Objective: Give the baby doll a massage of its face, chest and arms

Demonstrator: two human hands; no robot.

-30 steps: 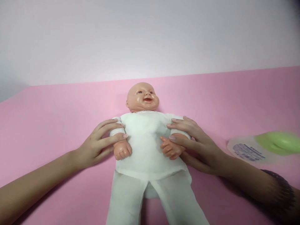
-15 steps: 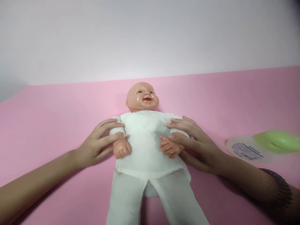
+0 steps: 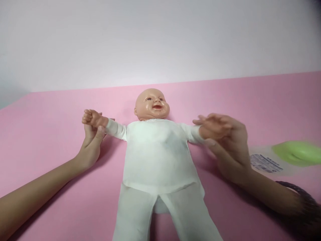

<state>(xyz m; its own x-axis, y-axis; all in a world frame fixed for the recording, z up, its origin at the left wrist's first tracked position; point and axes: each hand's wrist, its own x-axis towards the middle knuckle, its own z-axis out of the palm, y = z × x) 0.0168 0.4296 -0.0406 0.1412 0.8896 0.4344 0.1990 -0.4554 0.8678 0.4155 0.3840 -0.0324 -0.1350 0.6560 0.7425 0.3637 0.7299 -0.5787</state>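
Note:
A baby doll (image 3: 157,154) in a white top and white trousers lies on its back on the pink surface (image 3: 50,140), head away from me. Its arms stretch out to both sides. On the left, my left hand (image 3: 90,147) grips the doll's arm near the wrist, thumb in front and the other fingers mostly hidden behind. My right hand (image 3: 232,150) is closed around the doll's other forearm, its thumb below and its fingers behind; motion blurs it a little. The doll's feet are out of view.
A clear bottle with a green top (image 3: 296,152) lies on the right, partly behind my right hand and wrist. A dark coiled band (image 3: 304,202) is around my right wrist. Beyond the pink surface's far edge rises a pale wall (image 3: 155,40).
Both doll arms have swung outward from beside its body to shoulder height. My hands moved apart and upward with them. The doll's body and the bottle stay in place.

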